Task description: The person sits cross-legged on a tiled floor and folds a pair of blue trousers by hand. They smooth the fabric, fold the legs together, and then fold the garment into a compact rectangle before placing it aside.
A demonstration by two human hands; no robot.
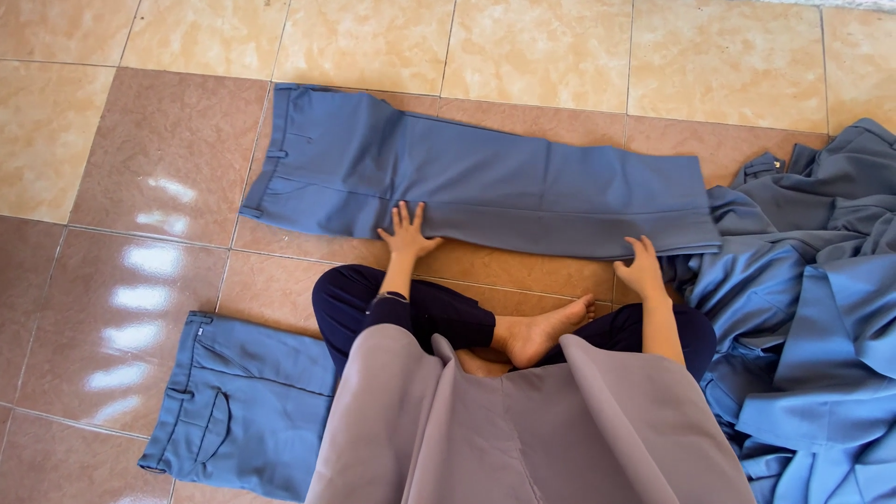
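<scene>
A pair of blue trousers (485,177) lies flat on the tiled floor in front of me, legs folded together, waistband at the left. My left hand (407,233) rests palm down with fingers spread on the near edge of the trousers, about mid-length. My right hand (644,266) touches the near edge close to the leg hems at the right. I sit cross-legged, one bare foot (546,331) showing between my knees.
Another pair of blue trousers (238,406) lies by my left knee, waistband to the left. A heap of blue garments (812,308) is piled at the right. Beige and brown floor tiles (140,187) surround everything.
</scene>
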